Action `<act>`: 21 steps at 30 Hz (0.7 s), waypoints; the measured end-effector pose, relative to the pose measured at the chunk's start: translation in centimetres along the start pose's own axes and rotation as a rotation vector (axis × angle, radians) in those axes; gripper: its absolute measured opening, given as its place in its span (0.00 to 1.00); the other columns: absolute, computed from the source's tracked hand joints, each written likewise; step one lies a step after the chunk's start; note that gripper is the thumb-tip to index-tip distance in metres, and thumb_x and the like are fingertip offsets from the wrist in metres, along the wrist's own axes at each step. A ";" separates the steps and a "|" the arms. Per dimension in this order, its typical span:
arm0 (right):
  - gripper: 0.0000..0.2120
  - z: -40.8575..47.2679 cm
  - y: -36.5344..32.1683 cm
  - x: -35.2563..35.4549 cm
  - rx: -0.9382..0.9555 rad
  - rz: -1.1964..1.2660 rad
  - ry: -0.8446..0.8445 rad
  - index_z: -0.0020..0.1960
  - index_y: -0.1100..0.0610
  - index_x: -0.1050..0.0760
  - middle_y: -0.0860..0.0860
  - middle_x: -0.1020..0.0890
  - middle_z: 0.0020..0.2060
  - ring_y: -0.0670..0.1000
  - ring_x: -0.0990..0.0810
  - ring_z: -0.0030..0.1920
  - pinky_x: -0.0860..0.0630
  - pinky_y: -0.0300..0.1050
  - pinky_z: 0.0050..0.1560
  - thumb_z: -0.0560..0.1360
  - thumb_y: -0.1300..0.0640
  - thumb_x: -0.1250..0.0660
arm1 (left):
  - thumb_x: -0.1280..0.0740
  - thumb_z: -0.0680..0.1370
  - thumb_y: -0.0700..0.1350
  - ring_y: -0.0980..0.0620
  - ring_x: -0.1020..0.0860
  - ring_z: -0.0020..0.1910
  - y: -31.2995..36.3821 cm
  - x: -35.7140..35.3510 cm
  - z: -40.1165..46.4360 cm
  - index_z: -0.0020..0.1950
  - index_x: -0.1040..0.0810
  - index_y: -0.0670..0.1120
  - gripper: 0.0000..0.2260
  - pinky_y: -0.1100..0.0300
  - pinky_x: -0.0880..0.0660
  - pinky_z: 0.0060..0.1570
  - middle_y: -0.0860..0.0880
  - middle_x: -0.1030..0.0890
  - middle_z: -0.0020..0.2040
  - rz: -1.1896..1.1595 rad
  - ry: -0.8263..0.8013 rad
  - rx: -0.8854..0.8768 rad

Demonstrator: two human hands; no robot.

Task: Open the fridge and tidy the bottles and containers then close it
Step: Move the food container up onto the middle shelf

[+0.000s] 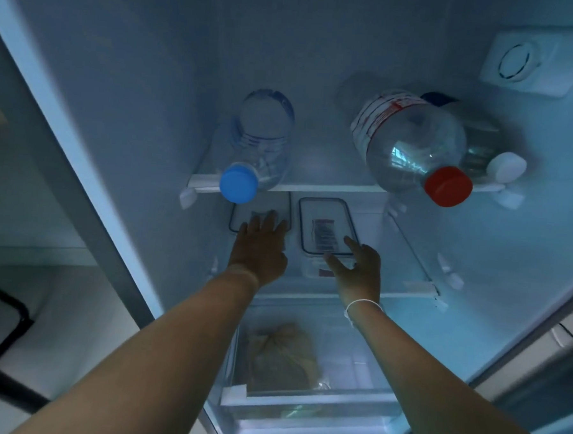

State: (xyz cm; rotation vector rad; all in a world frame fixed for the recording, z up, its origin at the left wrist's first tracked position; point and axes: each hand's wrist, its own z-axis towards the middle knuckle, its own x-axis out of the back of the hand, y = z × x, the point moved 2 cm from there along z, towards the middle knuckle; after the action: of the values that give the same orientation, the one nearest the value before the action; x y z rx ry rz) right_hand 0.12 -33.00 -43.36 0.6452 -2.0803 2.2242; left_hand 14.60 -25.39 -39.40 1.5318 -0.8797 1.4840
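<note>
Both forearms reach in so the flat, open left hand [260,245] and spread right hand [359,267], neither gripping, can square up two lidded containers [326,225] side by side.

A black-framed object [6,321] stands on the pale floor [74,322] left of the appliance.

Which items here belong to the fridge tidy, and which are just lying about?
Job: blue-capped clear plastic bottle; red-capped clear plastic bottle; white-capped bottle; two dark-rimmed clear lidded containers.
Lying about: brownish bagged item in the clear bottom drawer; round wall dial.
</note>
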 end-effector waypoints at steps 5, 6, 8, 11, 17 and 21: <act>0.25 1.7 0.1 -0.7 0.003 -0.028 -0.005 0.68 0.52 0.29 0.54 0.37 0.71 0.54 0.32 0.69 0.36 0.37 0.63 0.73 0.55 0.30 | 0.41 0.78 0.47 0.43 0.48 0.78 -0.5 -0.8 0.2 0.78 0.48 0.49 0.29 0.50 0.48 0.76 0.47 0.48 0.79 0.000 -0.039 -0.010; 0.25 2.1 0.1 -0.8 0.005 -0.029 -0.006 0.68 0.53 0.29 0.54 0.37 0.71 0.54 0.32 0.69 0.36 0.39 0.64 0.72 0.55 0.30 | 0.41 0.78 0.47 0.43 0.47 0.78 -0.6 -1.1 0.3 0.78 0.48 0.49 0.30 0.50 0.48 0.76 0.47 0.47 0.79 -0.003 -0.033 -0.013; 0.25 2.6 0.1 -1.0 0.015 -0.045 -0.001 0.68 0.53 0.29 0.55 0.37 0.71 0.54 0.32 0.69 0.36 0.41 0.67 0.72 0.56 0.30 | 0.40 0.78 0.47 0.42 0.46 0.78 -0.8 -1.5 0.4 0.78 0.48 0.49 0.30 0.50 0.47 0.76 0.47 0.46 0.79 -0.002 -0.019 -0.012; 0.25 3.5 0.0 -1.3 0.027 -0.062 0.002 0.68 0.54 0.29 0.57 0.36 0.71 0.55 0.32 0.69 0.37 0.42 0.68 0.72 0.56 0.29 | 0.40 0.77 0.48 0.42 0.46 0.78 -0.9 -1.8 0.5 0.78 0.48 0.48 0.31 0.51 0.48 0.77 0.47 0.47 0.80 0.006 -0.013 -0.007; 0.26 4.6 -0.3 -1.5 0.017 -0.092 -0.031 0.70 0.53 0.31 0.56 0.37 0.73 0.55 0.35 0.72 0.38 0.45 0.73 0.73 0.54 0.31 | 0.40 0.78 0.48 0.43 0.48 0.78 -1.1 -2.1 0.6 0.78 0.50 0.49 0.31 0.52 0.51 0.77 0.47 0.49 0.80 0.005 -0.006 -0.014; 0.27 5.2 -0.6 -1.5 0.010 -0.145 -0.067 0.72 0.51 0.35 0.54 0.42 0.76 0.54 0.38 0.74 0.41 0.44 0.72 0.75 0.53 0.33 | 0.40 0.78 0.48 0.43 0.48 0.78 -1.2 -2.1 0.6 0.78 0.50 0.48 0.32 0.52 0.50 0.77 0.47 0.49 0.80 0.004 -0.009 -0.020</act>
State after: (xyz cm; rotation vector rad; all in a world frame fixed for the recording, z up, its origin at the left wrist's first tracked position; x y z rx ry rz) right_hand 3.09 -37.52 -43.18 0.8534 -1.9824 2.1640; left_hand 15.78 -25.58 -41.55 1.5238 -0.9006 1.4681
